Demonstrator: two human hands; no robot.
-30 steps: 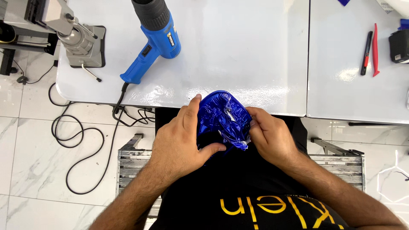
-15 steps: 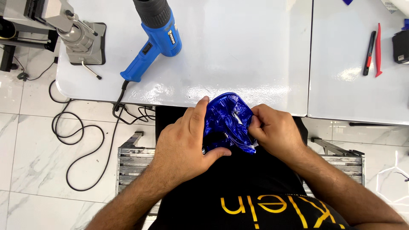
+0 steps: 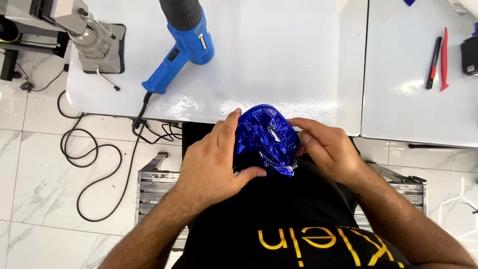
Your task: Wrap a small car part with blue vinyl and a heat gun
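Gripping crumpled blue film [image 3: 266, 137] between both hands, left hand [image 3: 216, 159] and right hand [image 3: 326, 147], at counter [image 3: 279, 60] edge. Wad sitting flatter, more spread than a second ago.

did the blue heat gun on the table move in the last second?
No. The blue heat gun sits at the same spot and angle against the white table's front edge; any slight offset looks like head-camera drift.

Bright, even overhead light; glare patches on glossy white table [image 3: 298, 60] nr front edge and right side. Soft shadows, sharp focus, slight wide-angle bend.
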